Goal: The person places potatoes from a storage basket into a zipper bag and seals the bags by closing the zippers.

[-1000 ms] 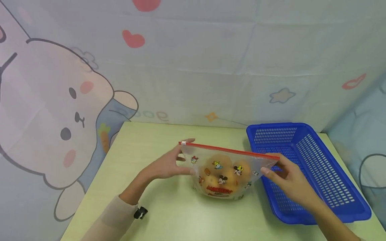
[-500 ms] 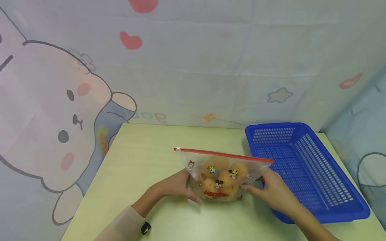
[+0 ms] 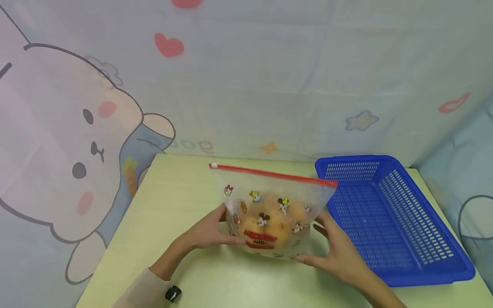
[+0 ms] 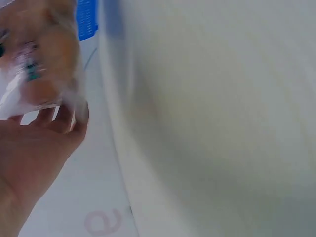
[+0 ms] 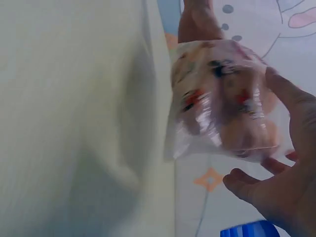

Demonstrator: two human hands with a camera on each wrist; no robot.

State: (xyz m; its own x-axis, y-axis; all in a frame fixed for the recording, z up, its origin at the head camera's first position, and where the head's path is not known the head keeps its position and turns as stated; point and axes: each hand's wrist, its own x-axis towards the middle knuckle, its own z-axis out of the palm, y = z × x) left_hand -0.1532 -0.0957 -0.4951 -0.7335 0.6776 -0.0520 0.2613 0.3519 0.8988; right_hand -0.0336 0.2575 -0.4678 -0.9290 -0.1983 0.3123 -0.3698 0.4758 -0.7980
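Note:
A clear zip bag [image 3: 239,182] printed with cartoon figures bulges with several round, yellow-orange pieces [image 3: 283,233] that look like fruit. Its red zip strip [image 3: 273,173] runs straight along the top, with the white slider [image 3: 214,166] at the left end. My left hand [image 3: 206,231] grips the bag's lower left side, thumb in front and fingers behind. At the lower right, my right hand [image 3: 339,252] holds the other side, its thumb against the bag's bottom corner. In both wrist views, the bag appears raised off the table.
A blue perforated plastic basket [image 3: 389,278] stands on the right of the pale yellow table [image 3: 177,184], just beyond my right hand. Behind the table hangs a cloth [image 3: 246,85] with a rabbit print. A black clip-like item [image 3: 173,293] is beside the left sleeve [image 3: 142,288].
Both hands have moved from the bag's upper corners down to its lower sides. The bag has shifted left and up, with its front tipped more toward the camera.

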